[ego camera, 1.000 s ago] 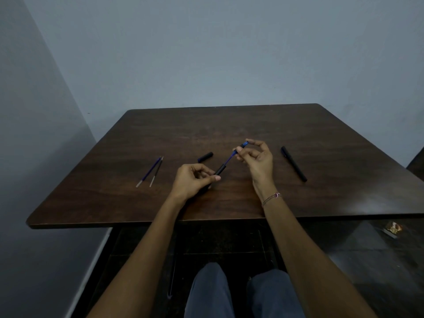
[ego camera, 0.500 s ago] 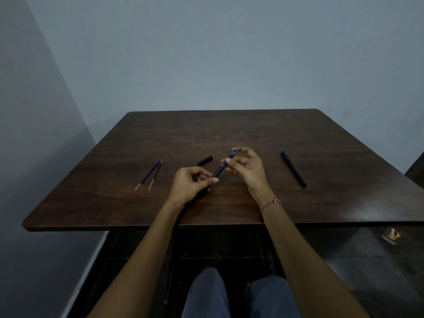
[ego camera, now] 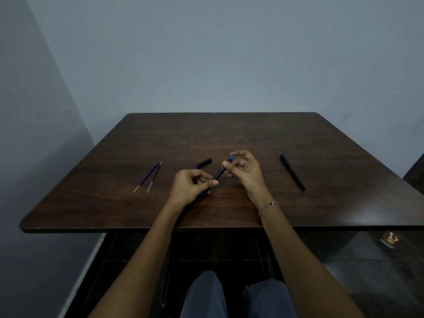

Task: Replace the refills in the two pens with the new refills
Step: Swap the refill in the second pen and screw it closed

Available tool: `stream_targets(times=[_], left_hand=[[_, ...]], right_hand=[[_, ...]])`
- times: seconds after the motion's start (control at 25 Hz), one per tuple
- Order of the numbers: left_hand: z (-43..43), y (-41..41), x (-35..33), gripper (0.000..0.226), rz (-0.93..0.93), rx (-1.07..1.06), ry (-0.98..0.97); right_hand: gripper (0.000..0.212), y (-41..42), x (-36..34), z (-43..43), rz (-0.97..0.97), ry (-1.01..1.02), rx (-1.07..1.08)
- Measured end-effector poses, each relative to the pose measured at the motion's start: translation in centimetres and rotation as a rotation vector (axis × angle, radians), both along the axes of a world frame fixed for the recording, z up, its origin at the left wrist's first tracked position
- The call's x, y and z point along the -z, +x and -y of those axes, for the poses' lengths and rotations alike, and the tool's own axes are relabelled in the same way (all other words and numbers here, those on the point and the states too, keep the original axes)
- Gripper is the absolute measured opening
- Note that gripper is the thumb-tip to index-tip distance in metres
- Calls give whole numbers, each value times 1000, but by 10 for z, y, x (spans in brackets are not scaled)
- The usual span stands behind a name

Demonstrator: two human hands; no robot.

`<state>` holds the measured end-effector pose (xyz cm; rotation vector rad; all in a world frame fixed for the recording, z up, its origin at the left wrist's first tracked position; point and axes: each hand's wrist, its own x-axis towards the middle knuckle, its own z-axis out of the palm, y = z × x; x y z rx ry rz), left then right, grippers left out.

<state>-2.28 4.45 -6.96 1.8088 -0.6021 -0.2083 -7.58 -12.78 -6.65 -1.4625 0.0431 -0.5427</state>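
Both grips stay clamped: left hand (ego camera: pixel 190 187) on the pen (ego camera: pixel 219 175), right hand (ego camera: pixel 247 173) on its blue refill (ego camera: pixel 230 159), deeper now, pointing far-right.

The blue refill (ego camera: pixel 229 161) has been slid deeper into the black pen barrel (ego camera: pixel 218 175), so less of it is exposed, and the right hand (ego camera: pixel 247 174) has been brought nearer the left hand (ego camera: pixel 189 187).
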Motion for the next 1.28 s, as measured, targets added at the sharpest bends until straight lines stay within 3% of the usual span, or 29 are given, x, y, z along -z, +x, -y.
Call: stream_targets(times=[0.16, 0.36, 0.52, 1.12, 1.28], left_hand=[[14, -1, 0, 10, -42, -58, -82], [31, -3, 2, 12, -77, -18, -84], [28, -3, 0, 11, -135, 16, -104], [28, -7, -1, 10, -124, 115, -78], [29, -7, -1, 9, -134, 110, -80]], right_hand=[[20, 1, -2, 5, 1, 215, -41], [33, 2, -1, 13, 27, 505, -167], [32, 2, 1, 12, -11, 442, -225], [11, 3, -2, 10, -122, 322, -39], [43, 3, -3, 13, -76, 470, -192]])
